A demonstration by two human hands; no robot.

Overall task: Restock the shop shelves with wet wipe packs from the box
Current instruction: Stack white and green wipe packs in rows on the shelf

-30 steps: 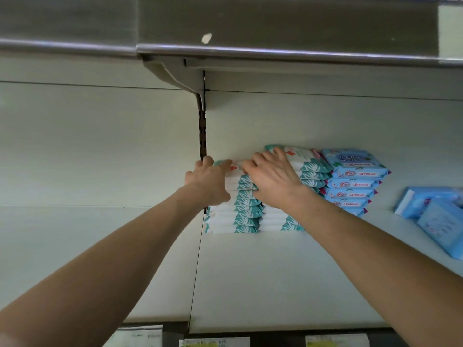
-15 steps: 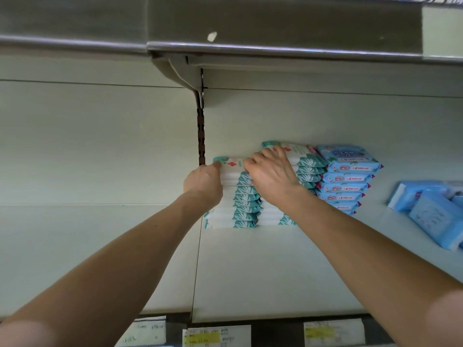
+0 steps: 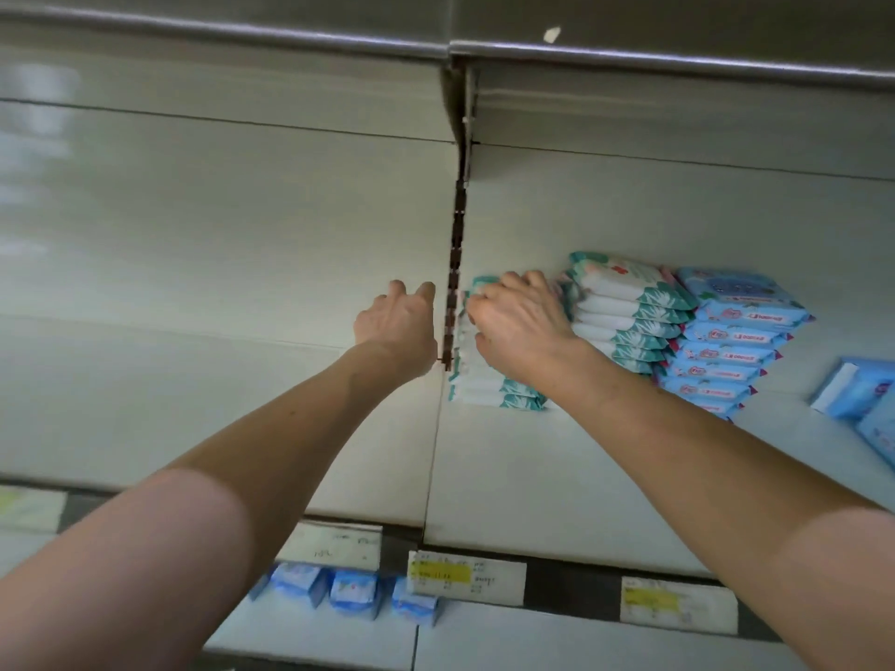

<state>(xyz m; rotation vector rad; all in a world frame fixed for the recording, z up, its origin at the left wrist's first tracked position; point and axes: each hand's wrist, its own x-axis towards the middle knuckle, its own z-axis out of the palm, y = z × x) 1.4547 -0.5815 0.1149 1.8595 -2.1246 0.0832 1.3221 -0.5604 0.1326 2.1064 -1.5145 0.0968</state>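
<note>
Our right hand (image 3: 520, 324) curls its fingers over the top of the wet wipe packs (image 3: 489, 385), thumb at the front. We judge this squares the stack at the back edge of the shelf (image 3: 508, 477), tight beside the second stack (image 3: 629, 307). Our left hand (image 3: 394, 322) hovers alongside, fingers loosely spread, holding nothing, likely ready to steady it.
</note>
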